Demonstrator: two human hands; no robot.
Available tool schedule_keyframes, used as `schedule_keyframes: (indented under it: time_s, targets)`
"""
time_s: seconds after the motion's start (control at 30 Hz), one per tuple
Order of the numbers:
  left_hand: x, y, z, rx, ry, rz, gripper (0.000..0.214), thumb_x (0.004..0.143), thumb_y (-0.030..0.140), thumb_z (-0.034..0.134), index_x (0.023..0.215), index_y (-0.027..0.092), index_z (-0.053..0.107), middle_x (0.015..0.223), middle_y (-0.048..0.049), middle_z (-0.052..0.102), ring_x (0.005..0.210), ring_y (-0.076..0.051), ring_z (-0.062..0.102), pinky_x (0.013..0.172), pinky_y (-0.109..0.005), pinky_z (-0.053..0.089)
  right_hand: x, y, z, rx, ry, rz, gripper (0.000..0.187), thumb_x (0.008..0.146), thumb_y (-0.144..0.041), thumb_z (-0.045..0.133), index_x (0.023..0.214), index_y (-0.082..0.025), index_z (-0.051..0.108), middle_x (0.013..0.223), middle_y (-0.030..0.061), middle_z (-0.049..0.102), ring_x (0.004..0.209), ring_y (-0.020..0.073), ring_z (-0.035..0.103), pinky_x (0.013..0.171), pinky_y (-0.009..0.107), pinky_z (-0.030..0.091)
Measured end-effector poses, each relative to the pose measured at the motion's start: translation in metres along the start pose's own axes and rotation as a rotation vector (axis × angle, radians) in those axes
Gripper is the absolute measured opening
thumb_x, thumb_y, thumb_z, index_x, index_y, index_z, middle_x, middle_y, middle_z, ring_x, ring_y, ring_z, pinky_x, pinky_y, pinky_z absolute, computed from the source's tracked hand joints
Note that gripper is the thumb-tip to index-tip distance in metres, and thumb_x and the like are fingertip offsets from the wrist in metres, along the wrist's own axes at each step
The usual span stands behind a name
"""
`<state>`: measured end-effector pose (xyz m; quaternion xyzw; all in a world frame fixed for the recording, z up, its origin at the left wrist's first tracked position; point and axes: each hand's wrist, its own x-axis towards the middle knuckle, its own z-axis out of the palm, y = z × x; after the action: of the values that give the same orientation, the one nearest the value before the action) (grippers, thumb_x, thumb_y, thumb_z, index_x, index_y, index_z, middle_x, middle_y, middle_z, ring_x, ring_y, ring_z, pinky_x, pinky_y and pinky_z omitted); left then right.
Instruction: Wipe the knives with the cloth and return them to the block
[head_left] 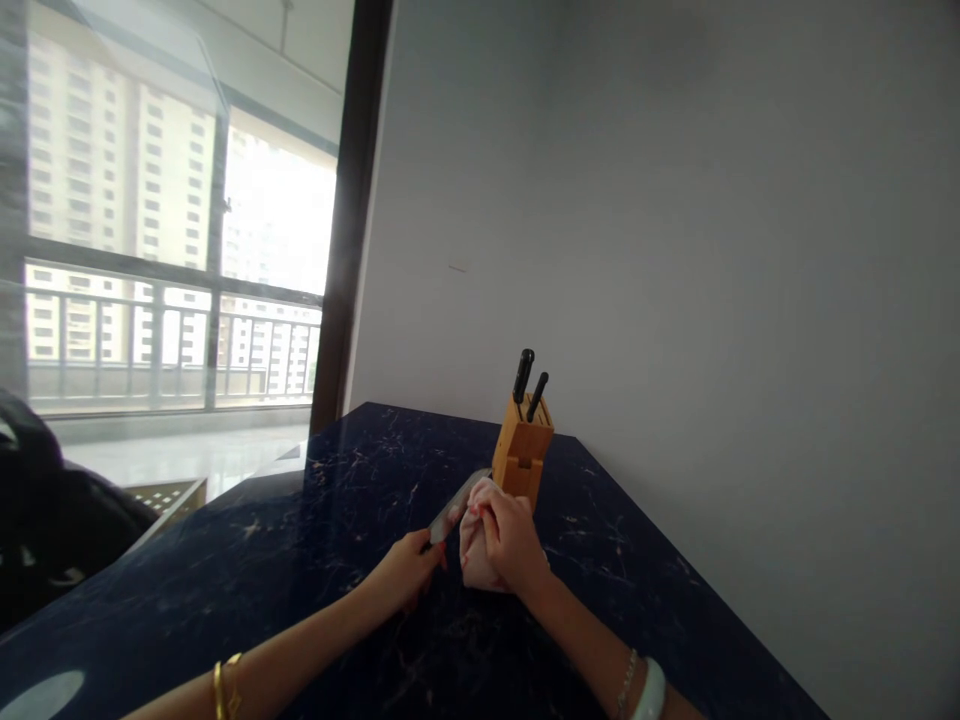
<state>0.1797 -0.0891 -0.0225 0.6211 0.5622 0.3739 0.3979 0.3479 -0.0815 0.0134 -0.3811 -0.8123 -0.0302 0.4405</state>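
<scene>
A knife (455, 508) is in my left hand (415, 562), gripped at its handle, with the broad blade pointing up and away to the right. My right hand (514, 540) is closed on a pale pinkish cloth (477, 555), bunched beside the blade. Whether the cloth touches the blade I cannot tell. Just beyond my right hand stands a wooden knife block (525, 445). Two black-handled knives stick up from its top, a larger one (523, 376) and a smaller one (537, 396).
The dark blue marbled table (352, 470) stretches out under both arms. A grey wall (712, 300) runs along its right side and behind it. At the left edge sits a black bag (60, 510), near a glass window (180, 230) with a railing outside.
</scene>
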Motion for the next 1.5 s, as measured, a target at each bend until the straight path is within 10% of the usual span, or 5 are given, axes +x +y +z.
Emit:
schedule_keyframes:
  time_s: [0.57, 0.87, 1.5]
  targets:
    - [-0.004, -0.009, -0.006, -0.009, -0.079, 0.05, 0.036, 0.074, 0.052, 0.044, 0.07, 0.018, 0.055, 0.038, 0.0079, 0.042, 0.026, -0.008, 0.036, 0.028, -0.018, 0.025, -0.004, 0.011, -0.009, 0.075, 0.143, 0.294, 0.008, 0.077, -0.021, 0.046, 0.08, -0.019, 0.053, 0.08, 0.0026, 0.06, 0.077, 0.0176, 0.054, 0.07, 0.029, 0.04]
    - [-0.006, -0.01, -0.003, 0.09, -0.084, 0.098, 0.03, 0.075, 0.045, 0.044, 0.073, 0.018, 0.056, 0.043, 0.0063, 0.047, 0.031, -0.01, 0.043, 0.031, -0.019, 0.03, -0.01, -0.015, 0.0, 0.047, 0.038, 0.184, 0.02, 0.074, -0.017, 0.048, 0.09, -0.023, 0.057, 0.087, -0.0011, 0.062, 0.083, 0.0161, 0.052, 0.079, 0.03, 0.033]
    - [-0.017, 0.003, -0.007, 0.223, -0.083, 0.153, 0.028, 0.078, 0.041, 0.038, 0.07, 0.018, 0.053, 0.05, 0.0041, 0.049, 0.039, -0.012, 0.048, 0.038, -0.02, 0.033, -0.011, 0.015, 0.007, -0.041, 0.078, 0.309, 0.018, 0.07, -0.016, 0.05, 0.085, -0.022, 0.059, 0.083, 0.0034, 0.061, 0.081, 0.0198, 0.055, 0.076, 0.033, 0.037]
